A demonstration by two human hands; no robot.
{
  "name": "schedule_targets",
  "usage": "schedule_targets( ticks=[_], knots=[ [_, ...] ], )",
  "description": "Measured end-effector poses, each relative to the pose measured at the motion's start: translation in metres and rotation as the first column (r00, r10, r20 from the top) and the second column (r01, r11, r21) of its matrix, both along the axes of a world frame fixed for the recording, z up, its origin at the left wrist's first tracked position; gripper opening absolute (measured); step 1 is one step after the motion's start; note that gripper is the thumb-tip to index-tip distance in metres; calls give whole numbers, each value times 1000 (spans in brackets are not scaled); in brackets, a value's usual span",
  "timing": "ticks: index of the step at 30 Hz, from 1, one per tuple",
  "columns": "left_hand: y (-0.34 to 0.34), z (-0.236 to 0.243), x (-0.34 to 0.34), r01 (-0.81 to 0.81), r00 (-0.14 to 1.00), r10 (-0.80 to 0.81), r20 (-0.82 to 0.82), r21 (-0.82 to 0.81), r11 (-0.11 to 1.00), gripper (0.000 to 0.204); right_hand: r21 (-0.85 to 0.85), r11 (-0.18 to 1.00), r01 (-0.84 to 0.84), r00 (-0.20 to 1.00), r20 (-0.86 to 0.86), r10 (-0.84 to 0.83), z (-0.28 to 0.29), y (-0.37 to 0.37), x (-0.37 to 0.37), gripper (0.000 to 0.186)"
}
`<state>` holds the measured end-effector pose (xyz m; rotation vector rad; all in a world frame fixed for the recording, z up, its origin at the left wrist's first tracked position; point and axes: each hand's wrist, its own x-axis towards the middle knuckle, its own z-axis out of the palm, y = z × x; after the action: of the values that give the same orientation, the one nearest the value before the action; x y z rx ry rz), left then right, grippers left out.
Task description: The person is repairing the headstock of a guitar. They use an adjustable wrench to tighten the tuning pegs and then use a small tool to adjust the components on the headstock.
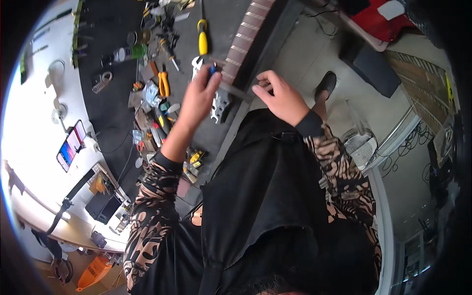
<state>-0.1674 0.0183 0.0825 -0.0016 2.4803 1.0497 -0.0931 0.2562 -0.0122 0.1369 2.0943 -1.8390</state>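
Note:
My left hand [197, 96] is closed round a tool with a blue part [212, 70]. From it a blurred, narrow grey bar [237, 91] reaches toward my right hand; the tool's exact kind is unclear. My right hand [282, 98] is near the bar's far end, fingers loosely bent and apart, with nothing visible in them. Just beyond both hands lies a brown fretted guitar neck [244, 37], along the bench edge. A silver wrench [196, 66] and a metal piece with holes [220, 104] lie by my left hand.
On the dark bench [110, 29] lie a yellow-and-black handled tool [202, 38], orange pliers [163, 84] and several jumbled small tools. A phone [71, 145] stands at the left. On the floor to the right are a dark box [371, 66] and a round-seated stool [360, 147].

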Motion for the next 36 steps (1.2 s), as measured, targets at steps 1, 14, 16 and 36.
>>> schedule_targets(
  ticks=[1,14,16,36],
  knots=[
    [-30,-6,-7,35,999,-38,-35,-70,997,33,-18,996,-90,988,122,91,-12,-23,-5,49],
    [-93,-44,-85,640,757,-629,174,-6,768,31,119,983,-143,971,209,116,-35,-98,0,29],
    [-91,-49,-99,698,707,-681,190,-36,715,30,114,984,-137,970,217,110,-29,-99,-3,31],
    [-87,-55,-135,851,461,-822,335,98,517,29,81,985,-154,977,164,139,-37,-95,0,28]
  ],
)
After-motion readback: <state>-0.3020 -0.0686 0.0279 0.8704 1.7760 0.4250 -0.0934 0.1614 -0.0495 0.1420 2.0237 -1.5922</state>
